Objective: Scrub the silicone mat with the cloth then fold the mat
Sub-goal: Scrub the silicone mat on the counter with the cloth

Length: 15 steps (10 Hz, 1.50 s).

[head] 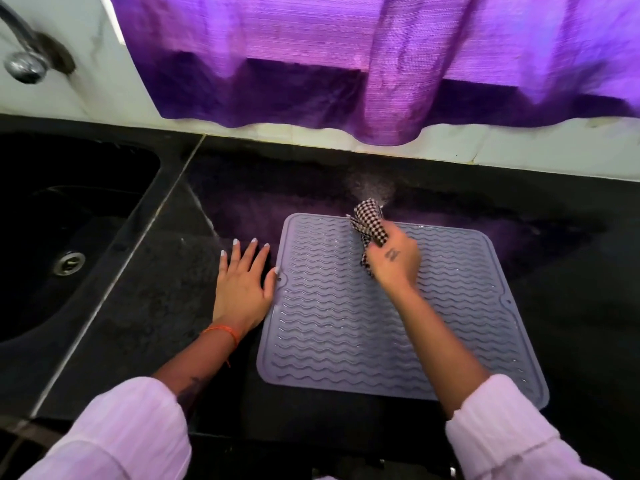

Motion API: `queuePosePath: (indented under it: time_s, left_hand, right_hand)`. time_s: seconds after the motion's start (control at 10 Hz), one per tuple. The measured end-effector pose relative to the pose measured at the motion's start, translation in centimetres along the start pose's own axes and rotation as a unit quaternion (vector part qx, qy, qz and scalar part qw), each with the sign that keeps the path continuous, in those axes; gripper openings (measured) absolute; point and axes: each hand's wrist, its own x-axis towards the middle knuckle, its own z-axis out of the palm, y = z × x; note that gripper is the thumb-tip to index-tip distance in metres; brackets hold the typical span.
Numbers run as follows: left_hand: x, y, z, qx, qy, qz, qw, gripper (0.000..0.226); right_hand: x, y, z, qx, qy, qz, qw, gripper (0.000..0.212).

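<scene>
Grey wavy-ribbed mat lies flat on the counter. Right hand fingers clamp a checked cloth at the mat's 12 o'clock edge. Left hand, fingers spread, rests at 9 o'clock.

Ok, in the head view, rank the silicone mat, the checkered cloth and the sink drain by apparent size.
1. silicone mat, by far the largest.
2. checkered cloth, bunched in the right hand.
3. sink drain, smallest.

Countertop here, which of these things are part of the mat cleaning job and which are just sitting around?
Part of the job:
- grey mat, flat on the counter
- checked cloth, gripped in the right hand
- left hand, flat on the counter at the mat's left edge

Just there:
- sink
- tap
- purple curtain
</scene>
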Motion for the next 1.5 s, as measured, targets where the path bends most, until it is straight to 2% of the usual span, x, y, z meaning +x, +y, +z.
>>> queuePosePath:
  time_s: [0.1, 0.2, 0.3, 0.4, 0.5, 0.6, 0.7, 0.8, 0.9, 1.0, 1.1, 1.2, 1.3, 1.4, 1.5]
  left_hand:
    - [0.0, 0.0, 0.0, 0.001, -0.001, 0.000, 1.000, 0.069]
    - [0.1, 0.0, 0.1, 0.007, -0.004, -0.003, 1.000, 0.069]
    - [0.1, 0.0, 0.1, 0.003, -0.001, -0.005, 1.000, 0.069]
    - [0.0, 0.0, 0.0, 0.002, 0.004, -0.006, 1.000, 0.067]
    - [0.0, 0.0, 0.0, -0.002, 0.004, -0.006, 1.000, 0.068]
    - [0.0, 0.0, 0.1, 0.006, 0.006, -0.008, 1.000, 0.067]
    - [0.0, 0.0, 0.1, 0.007, 0.003, -0.009, 1.000, 0.067]
    - [0.0, 0.0, 0.1, 0.010, 0.003, -0.007, 1.000, 0.068]
    - [-0.1, 0.1, 0.0, 0.011, 0.006, -0.007, 1.000, 0.067]
    - [0.0, 0.0, 0.1, 0.009, 0.007, -0.007, 1.000, 0.068]
    - [0.0, 0.0, 0.1, 0.006, 0.004, -0.007, 1.000, 0.069]
    - [0.0, 0.0, 0.1, 0.005, 0.005, -0.009, 1.000, 0.069]
    - [0.0, 0.1, 0.0, -0.001, 0.004, -0.008, 1.000, 0.069]
    - [0.0, 0.0, -0.1, 0.003, 0.003, -0.008, 1.000, 0.069]
    - [-0.1, 0.0, 0.0, 0.001, 0.003, -0.009, 1.000, 0.069]
  right_hand:
    - [-2.0, -1.3, 2.5, -0.191, -0.051, -0.126, 0.972, 0.050]
    - [-2.2, -3.3, 4.1, -0.238, -0.068, -0.178, 0.952, 0.039]
    - [-1.5, -4.1, 3.8, -0.135, -0.108, -0.159, 0.972, 0.040]
    - [-0.1, -3.5, 2.2, 0.013, -0.079, -0.088, 0.993, 0.042]
    - [-0.7, -3.0, 2.5, -0.100, -0.046, -0.083, 0.990, 0.041]
    - [-2.0, -3.9, 4.1, -0.225, -0.091, -0.127, 0.962, 0.042]
    - [-1.9, -5.2, 4.9, -0.281, -0.102, -0.207, 0.931, 0.069]
    - [-1.7, -5.7, 5.0, -0.275, -0.151, -0.261, 0.913, 0.070]
    - [-0.2, -5.2, 3.5, -0.045, -0.171, -0.156, 0.972, 0.059]
    - [0.4, -4.2, 2.6, -0.065, -0.099, -0.110, 0.987, 0.058]
    - [-1.1, -4.0, 3.9, -0.227, -0.123, -0.106, 0.960, 0.070]
    - [-1.7, -4.6, 5.5, -0.265, -0.128, -0.153, 0.943, 0.074]
    - [-0.4, -4.9, 5.0, -0.167, -0.180, -0.189, 0.951, 0.063]
    - [2.0, -4.5, 3.7, -0.031, -0.174, -0.150, 0.973, 0.059]
    - [2.4, -4.3, 4.0, -0.160, -0.114, -0.171, 0.965, 0.060]
